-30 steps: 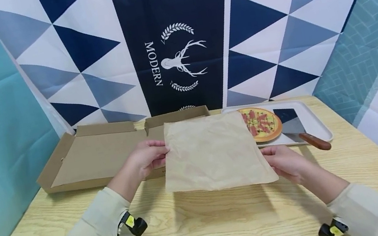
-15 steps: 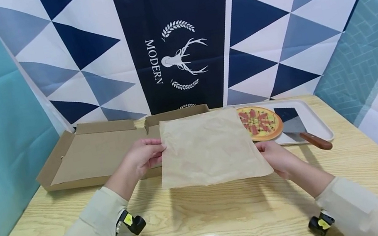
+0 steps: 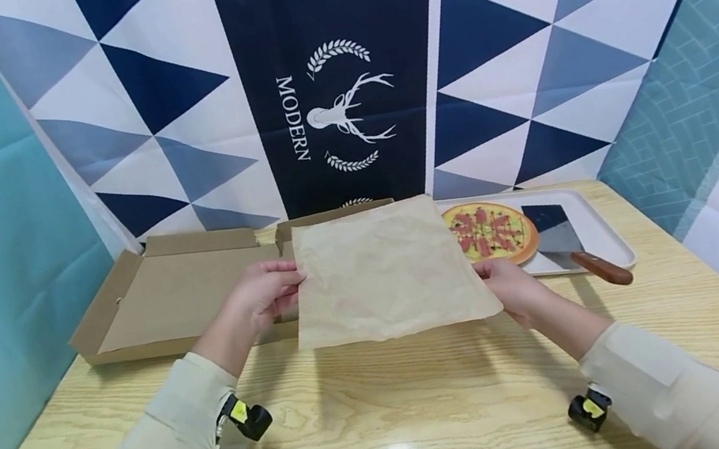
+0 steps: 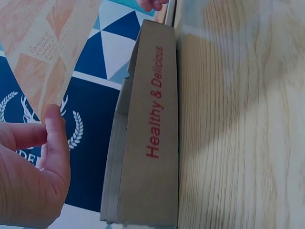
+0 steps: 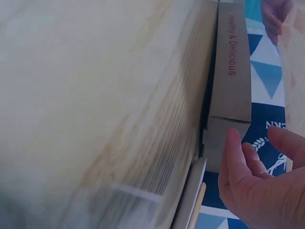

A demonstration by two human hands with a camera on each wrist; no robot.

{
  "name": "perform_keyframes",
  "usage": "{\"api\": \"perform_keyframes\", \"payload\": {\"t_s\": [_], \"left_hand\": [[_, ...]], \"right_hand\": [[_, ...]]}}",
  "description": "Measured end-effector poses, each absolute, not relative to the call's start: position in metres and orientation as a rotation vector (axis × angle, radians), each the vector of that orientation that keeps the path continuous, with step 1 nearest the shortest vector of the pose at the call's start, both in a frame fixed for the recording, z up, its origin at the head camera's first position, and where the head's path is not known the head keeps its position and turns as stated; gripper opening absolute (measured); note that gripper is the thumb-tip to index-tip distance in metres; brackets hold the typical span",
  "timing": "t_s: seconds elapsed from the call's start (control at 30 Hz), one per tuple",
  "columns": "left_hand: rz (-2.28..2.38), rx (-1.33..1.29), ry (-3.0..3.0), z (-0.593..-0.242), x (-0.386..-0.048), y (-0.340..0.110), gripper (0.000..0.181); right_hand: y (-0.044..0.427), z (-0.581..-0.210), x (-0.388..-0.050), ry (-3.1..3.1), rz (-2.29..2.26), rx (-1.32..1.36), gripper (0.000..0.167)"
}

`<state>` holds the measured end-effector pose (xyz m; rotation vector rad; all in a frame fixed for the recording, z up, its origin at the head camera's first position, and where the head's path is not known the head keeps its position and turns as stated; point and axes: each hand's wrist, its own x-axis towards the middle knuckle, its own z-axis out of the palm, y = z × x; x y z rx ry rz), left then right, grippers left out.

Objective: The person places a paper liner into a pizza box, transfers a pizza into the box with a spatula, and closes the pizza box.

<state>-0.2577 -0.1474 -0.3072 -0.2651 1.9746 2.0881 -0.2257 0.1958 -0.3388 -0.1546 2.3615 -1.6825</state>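
A thin tan sheet of greaseproof paper (image 3: 385, 272) is held above the table, in front of the cardboard pizza box (image 3: 187, 295). My left hand (image 3: 263, 290) pinches its left edge between thumb and fingers. At the lower right edge, my right hand (image 3: 511, 290) grips the sheet; in the right wrist view several of its fingers (image 5: 233, 162) stretch out away from the thumb. Printed patches and lettering show on the paper's underside (image 4: 40, 47) in the left wrist view. The box lies with its lid open, and the paper hides much of its right part.
A white tray (image 3: 595, 231) stands at the back right, bearing a pizza (image 3: 494, 233) and a pizza server (image 3: 557, 238) whose wooden handle (image 3: 601, 268) juts over the rim. A patterned cloth (image 3: 333, 76) hangs behind the wooden table (image 3: 392, 411).
Both hands have carried the paper slightly left and farther back, toward the box. More of the pizza now shows beside it. The box, tray and server stay put.
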Motion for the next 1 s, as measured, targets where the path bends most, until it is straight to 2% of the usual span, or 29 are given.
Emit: {"api": "perform_keyframes", "payload": {"t_s": [0.27, 0.63, 1.0], "left_hand": [[2.113, -0.267, 1.965, -0.307, -0.266, -0.155, 0.019], [2.156, -0.250, 1.909, -0.309, -0.274, -0.167, 0.012], [2.086, -0.266, 1.959, -0.310, -0.277, -0.176, 0.015]], "right_hand": [[0.193, -0.340, -0.234, 2.363, -1.682, -0.131, 0.045], [0.182, -0.345, -0.247, 2.265, -1.774, -0.137, 0.036], [0.171, -0.347, -0.258, 2.270, -1.746, -0.120, 0.045]]}}
